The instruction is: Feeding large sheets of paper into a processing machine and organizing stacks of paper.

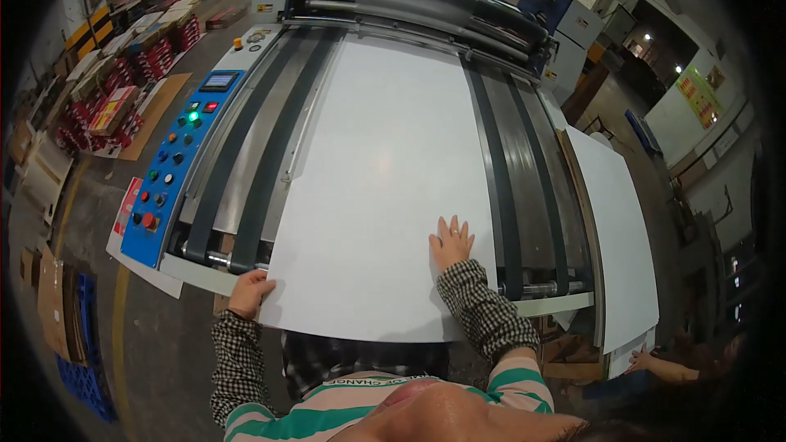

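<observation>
A large white sheet (381, 172) lies flat over the dark belts of a machine's feed table, its far end reaching the rollers (417, 12). At the sheet's near left corner, my left hand (249, 294) grips the edge, thumb on top and the other fingers partly hidden. My right hand (451, 243) rests flat on the sheet near its right edge, fingers spread. Checked sleeve covers are on both my forearms. The near edge of the sheet hangs slightly past the table's front, close to my body.
A blue control panel (168, 188) with buttons and a small screen runs along the left side. To the right stands a stack of white sheets (614, 237), with another person's hand (643, 360) at its near end. Bundled red-edged stacks (155, 57) and a blue pallet (86, 360) are on the left floor.
</observation>
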`<move>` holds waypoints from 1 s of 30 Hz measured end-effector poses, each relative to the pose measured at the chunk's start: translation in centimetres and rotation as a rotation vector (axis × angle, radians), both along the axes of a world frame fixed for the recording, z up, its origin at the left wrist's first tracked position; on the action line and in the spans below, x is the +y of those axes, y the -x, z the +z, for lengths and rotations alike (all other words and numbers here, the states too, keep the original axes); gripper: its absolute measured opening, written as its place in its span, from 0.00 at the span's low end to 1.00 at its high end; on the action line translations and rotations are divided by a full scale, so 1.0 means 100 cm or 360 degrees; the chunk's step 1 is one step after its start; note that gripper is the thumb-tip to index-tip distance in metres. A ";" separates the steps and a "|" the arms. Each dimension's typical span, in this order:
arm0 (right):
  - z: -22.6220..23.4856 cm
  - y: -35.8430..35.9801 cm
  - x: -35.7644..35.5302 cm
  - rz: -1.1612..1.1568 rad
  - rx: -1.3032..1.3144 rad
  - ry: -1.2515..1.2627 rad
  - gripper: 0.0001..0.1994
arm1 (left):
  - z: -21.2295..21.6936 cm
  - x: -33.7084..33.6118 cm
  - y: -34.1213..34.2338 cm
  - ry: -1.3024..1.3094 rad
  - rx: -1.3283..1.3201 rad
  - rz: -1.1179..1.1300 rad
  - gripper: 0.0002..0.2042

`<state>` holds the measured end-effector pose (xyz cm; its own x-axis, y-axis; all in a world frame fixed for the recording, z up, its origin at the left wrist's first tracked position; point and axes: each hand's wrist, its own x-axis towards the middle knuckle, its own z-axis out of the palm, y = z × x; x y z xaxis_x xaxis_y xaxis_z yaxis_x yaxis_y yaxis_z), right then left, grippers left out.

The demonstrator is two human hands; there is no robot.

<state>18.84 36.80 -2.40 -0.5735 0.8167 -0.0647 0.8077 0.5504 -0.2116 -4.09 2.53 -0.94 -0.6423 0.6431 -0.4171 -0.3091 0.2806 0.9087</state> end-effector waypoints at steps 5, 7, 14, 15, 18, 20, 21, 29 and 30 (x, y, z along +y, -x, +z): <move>-0.016 0.006 0.074 0.0334 0.0560 -0.0076 0.19 | 0.010 0.041 0.026 0.0011 0.0724 0.0407 0.07; -0.023 -0.009 0.102 0.0453 0.0809 -0.0296 0.14 | 0.019 0.038 0.029 -0.0115 0.0575 0.0423 0.07; 0.057 -0.271 0.176 -0.1160 0.0008 -0.1150 0.14 | 0.015 0.015 0.023 0.0285 0.0580 0.0517 0.06; 0.050 -0.336 0.179 -0.1606 0.0018 -0.0963 0.12 | 0.011 0.022 0.018 0.0415 0.0592 0.0579 0.06; 0.037 -0.416 0.150 -0.1852 -0.0683 -0.0778 0.14 | 0.007 0.031 0.021 0.0418 0.0660 0.0456 0.06; 0.059 -0.391 0.149 -0.1868 -0.0569 -0.0503 0.14 | 0.018 0.055 0.012 0.0221 0.0625 0.0173 0.06; 0.062 -0.370 0.148 -0.1886 -0.0458 -0.0221 0.14 | 0.015 0.070 0.009 0.0168 0.0630 0.0095 0.06; -0.006 -0.155 0.052 -0.0415 0.0654 -0.0450 0.10 | 0.024 0.206 -0.173 -0.0149 0.0352 -0.1063 0.13; -0.026 -0.127 0.040 -0.0526 0.0936 -0.0416 0.11 | 0.034 0.208 -0.190 -0.0107 0.0300 -0.1227 0.13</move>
<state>31.54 40.84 -4.99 -0.1734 0.9001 0.3998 0.7334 0.3889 -0.5575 14.93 23.37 2.42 -0.0616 0.9550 -0.2901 0.1103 0.2953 0.9490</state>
